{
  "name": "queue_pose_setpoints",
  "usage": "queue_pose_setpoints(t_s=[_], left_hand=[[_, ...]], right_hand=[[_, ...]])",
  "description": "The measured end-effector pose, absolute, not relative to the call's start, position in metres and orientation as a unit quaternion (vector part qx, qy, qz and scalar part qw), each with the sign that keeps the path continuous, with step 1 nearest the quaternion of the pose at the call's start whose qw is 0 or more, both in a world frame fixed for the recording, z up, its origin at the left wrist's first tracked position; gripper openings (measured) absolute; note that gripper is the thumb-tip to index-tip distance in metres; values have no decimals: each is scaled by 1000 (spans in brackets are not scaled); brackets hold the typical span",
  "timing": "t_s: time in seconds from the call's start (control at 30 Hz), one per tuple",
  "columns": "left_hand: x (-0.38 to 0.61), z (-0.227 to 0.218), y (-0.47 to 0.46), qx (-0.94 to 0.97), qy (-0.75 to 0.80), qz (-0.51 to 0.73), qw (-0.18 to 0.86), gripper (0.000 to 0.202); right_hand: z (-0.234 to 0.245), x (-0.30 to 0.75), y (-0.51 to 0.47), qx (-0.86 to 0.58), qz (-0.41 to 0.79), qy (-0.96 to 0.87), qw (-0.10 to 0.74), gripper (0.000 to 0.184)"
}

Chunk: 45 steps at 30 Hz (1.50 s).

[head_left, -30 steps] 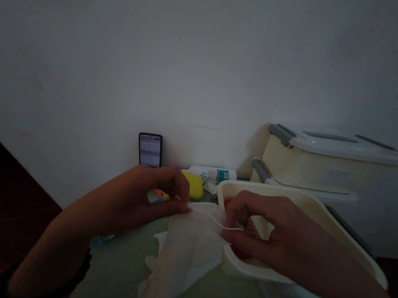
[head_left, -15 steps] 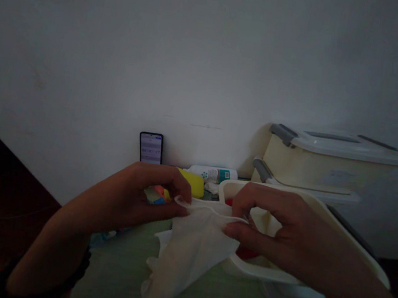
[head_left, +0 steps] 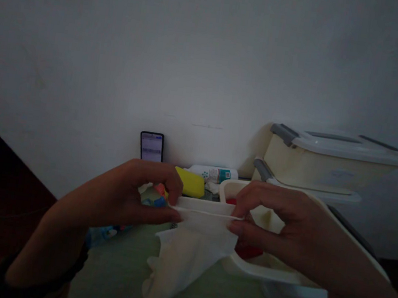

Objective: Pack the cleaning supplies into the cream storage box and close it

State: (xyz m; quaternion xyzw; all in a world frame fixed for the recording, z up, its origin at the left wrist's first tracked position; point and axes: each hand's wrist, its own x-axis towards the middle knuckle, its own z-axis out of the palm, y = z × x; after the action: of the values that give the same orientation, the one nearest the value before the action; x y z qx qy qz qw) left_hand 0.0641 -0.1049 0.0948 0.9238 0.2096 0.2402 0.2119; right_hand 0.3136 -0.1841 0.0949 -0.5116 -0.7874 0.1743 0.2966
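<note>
A thin white disposable glove (head_left: pixel 189 250) hangs between my hands, its finger ends dangling toward the lower left. My left hand (head_left: pixel 142 193) pinches one side of the glove's rolled cuff between thumb and fingers. The opposite side of that cuff is pinched by my right hand (head_left: pixel 274 215). Stretched between the two grips, the opening shows as a narrow slit with its near and far edges apart. Just behind my right hand stands an open cream bin (head_left: pixel 277 276) with something red inside.
Against the wall leans a phone (head_left: pixel 152 146). A yellow object (head_left: pixel 190 183), a white bottle (head_left: pixel 214 173) lying on its side and a blue packet (head_left: pixel 105 234) are on the green table (head_left: pixel 119 275). Lidded cream boxes (head_left: pixel 313 169) are stacked at the right.
The cuff has been pulled straight and taut, where it was wavy before. My left hand has shifted slightly left, and the glove's opening now lies level between both hands.
</note>
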Motion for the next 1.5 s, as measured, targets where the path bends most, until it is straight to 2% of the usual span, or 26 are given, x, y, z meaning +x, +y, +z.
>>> queue_pose_setpoints(t_s=[0.23, 0.37, 0.53, 0.67, 0.87, 0.97, 1.2, 1.5], left_hand=[[65, 90, -100, 934, 188, 225, 203, 13], [65, 87, -98, 922, 201, 269, 193, 12], [68, 89, -103, 886, 212, 334, 244, 15], [74, 92, -108, 877, 197, 349, 266, 13], [78, 93, -110, 869, 175, 350, 304, 10], [77, 90, -109, 853, 196, 366, 317, 9], [74, 85, -102, 872, 225, 345, 264, 15], [74, 86, -99, 853, 223, 366, 297, 11]], right_hand=[[94, 315, -183, -478, 172, -806, 303, 16], [93, 314, -183, -472, 142, -803, 334, 10], [92, 312, -182, -483, 129, -779, 379, 6], [91, 307, -184, -464, 133, -802, 353, 7], [90, 304, -184, -462, 176, -812, 311, 21], [90, 306, -184, -494, 173, -785, 331, 22], [86, 310, -177, -507, 165, -740, 411, 17], [86, 310, -176, -490, 173, -723, 455, 14]])
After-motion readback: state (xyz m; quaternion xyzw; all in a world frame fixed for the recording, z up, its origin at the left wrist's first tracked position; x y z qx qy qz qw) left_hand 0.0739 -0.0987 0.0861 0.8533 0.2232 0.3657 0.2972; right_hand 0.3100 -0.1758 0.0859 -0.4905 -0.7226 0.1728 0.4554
